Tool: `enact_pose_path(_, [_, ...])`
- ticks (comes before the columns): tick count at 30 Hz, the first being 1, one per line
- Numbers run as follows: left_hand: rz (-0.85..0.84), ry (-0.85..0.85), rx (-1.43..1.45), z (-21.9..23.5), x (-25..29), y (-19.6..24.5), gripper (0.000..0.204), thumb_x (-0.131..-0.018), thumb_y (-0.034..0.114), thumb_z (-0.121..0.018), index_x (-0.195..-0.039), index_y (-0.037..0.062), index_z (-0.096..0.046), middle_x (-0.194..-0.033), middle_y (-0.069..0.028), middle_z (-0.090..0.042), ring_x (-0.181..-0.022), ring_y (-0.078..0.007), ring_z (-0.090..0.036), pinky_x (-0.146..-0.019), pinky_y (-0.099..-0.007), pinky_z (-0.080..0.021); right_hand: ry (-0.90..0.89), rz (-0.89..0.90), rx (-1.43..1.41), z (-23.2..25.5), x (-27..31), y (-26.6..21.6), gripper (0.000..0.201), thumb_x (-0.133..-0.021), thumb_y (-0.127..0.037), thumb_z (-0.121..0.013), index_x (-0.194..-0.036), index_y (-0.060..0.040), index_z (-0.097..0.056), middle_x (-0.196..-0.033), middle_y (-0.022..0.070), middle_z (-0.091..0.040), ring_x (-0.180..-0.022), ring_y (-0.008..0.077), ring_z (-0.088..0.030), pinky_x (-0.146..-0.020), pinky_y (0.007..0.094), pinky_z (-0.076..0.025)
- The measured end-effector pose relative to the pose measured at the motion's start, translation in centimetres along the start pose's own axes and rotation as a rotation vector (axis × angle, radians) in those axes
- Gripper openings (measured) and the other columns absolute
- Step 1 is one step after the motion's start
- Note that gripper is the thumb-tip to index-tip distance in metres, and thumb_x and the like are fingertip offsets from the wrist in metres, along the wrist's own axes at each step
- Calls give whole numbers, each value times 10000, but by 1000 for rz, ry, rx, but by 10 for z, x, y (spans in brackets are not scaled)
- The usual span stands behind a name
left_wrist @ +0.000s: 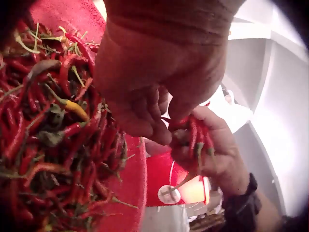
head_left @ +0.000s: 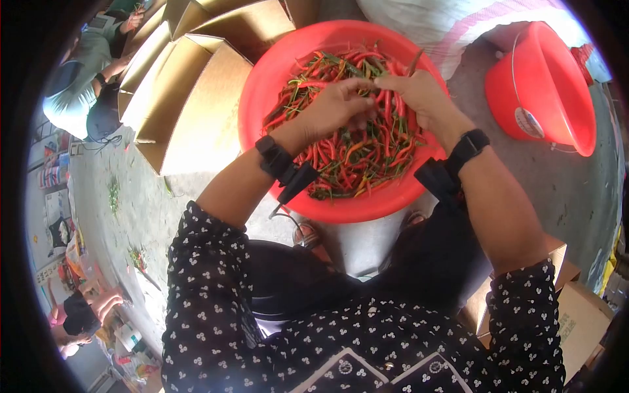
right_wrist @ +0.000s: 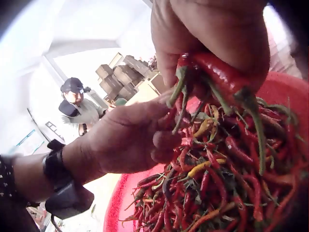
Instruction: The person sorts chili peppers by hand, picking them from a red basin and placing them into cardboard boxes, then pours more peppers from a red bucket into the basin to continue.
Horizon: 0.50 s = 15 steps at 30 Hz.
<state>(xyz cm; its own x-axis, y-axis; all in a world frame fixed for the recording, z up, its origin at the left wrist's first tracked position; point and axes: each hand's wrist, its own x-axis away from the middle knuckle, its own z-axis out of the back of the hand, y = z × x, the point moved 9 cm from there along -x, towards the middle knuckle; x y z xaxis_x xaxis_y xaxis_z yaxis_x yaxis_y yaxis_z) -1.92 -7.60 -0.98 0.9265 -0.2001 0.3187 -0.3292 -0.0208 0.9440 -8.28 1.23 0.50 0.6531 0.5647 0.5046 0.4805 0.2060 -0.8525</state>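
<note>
In the head view both hands meet over a red plastic basin (head_left: pixel 262 72) heaped with red chili peppers (head_left: pixel 354 154), some orange or yellow, mixed with green stems and leaves. My right hand (head_left: pixel 426 98) grips several red chili peppers (right_wrist: pixel 219 70), their green stems hanging below the fingers in the right wrist view. Close against it, my left hand (head_left: pixel 331 108) has its fingers curled, and the fingertips pinch a red chili pepper (right_wrist: pixel 170 117) beside the bunch. The left wrist view has the left hand (left_wrist: pixel 161 72) partly covering the held peppers (left_wrist: pixel 195 135).
Open cardboard boxes (head_left: pixel 196 105) stand left of the basin. A red bucket (head_left: pixel 517 92) with a wire handle is at the right, near a white woven sack (head_left: pixel 419 19). More cartons (head_left: pixel 580 327) lie at the lower right. Other people (head_left: pixel 85 78) sit to the left.
</note>
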Motion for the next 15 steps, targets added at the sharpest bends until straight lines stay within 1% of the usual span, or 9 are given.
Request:
enact_pose_path(1, [34,-8,-133,1,0,-10,271,-805,108,-558,-1065,32,-560,-815,-46,-608,-662,-148,-589,-586,-282,-476,42,58,5,8,-6,-4,223,-743,-119,-648,-872,54,-590,-740,98,-605,-623,174,-579,-544,299,-460])
enact_pose_path(2, [35,-9,-132,1,1,-24,271,-805,108,-558,-1065,32,-560,-815,-46,-608,-662,-148,-589,-586,-282,-476,84,116,11,16,-10,-8,232,-742,-130,-647,-869,55,-589,-736,93,-597,-632,174,-571,-550,303,-452])
enact_pose_path(4, [-365,-198,-955,-31,12,-32,185,-721,120,-615,-876,19,-626,-819,-92,-625,-674,-236,-609,-598,-340,-493,117,100,-19,22,-14,-8,233,-741,-137,-647,-862,54,-589,-733,89,-589,-637,174,-563,-558,305,-447])
enact_pose_path(5, [-364,-199,-956,-38,18,-42,185,-721,120,-615,-876,19,-626,-819,-92,-625,-674,-236,-609,-598,-340,-493,149,85,-49,26,-15,-6,236,-740,-145,-647,-856,52,-589,-730,86,-581,-643,174,-554,-565,307,-441])
enact_pose_path(7, [-102,-191,-1412,-47,26,-72,129,-675,113,-618,-764,22,-640,-803,-128,-624,-709,-304,-604,-614,-385,-489,129,81,-73,19,-10,-8,233,-741,-145,-645,-849,53,-588,-721,88,-580,-623,176,-552,-552,307,-441])
enact_pose_path(11, [-185,-161,-1503,-45,18,-65,100,-684,104,-604,-762,45,-621,-797,-133,-574,-741,-314,-592,-624,-387,-467,38,103,-76,13,-13,-7,223,-742,-147,-638,-814,59,-590,-684,100,-583,-558,180,-544,-513,309,-438])
enact_pose_path(13, [-132,-209,-1160,-20,2,-62,95,-735,103,-596,-759,13,-614,-770,-98,-571,-710,-256,-587,-631,-357,-462,44,89,-58,15,-12,-5,213,-741,-142,-630,-791,62,-592,-664,106,-582,-540,182,-542,-497,308,-434])
enact_pose_path(14, [-131,-209,-1163,-9,0,-59,95,-735,103,-596,-759,13,-614,-770,-98,-571,-710,-256,-587,-631,-357,-462,49,78,-39,16,-12,-5,206,-740,-137,-623,-767,65,-595,-644,111,-582,-521,183,-539,-482,308,-429])
enact_pose_path(15, [-97,-163,-860,5,-1,-48,108,-776,121,-574,-767,19,-611,-740,-62,-554,-684,-197,-566,-611,-320,-448,48,80,-41,16,-11,-4,206,-740,-137,-623,-767,65,-595,-644,111,-582,-521,183,-539,-482,308,-429])
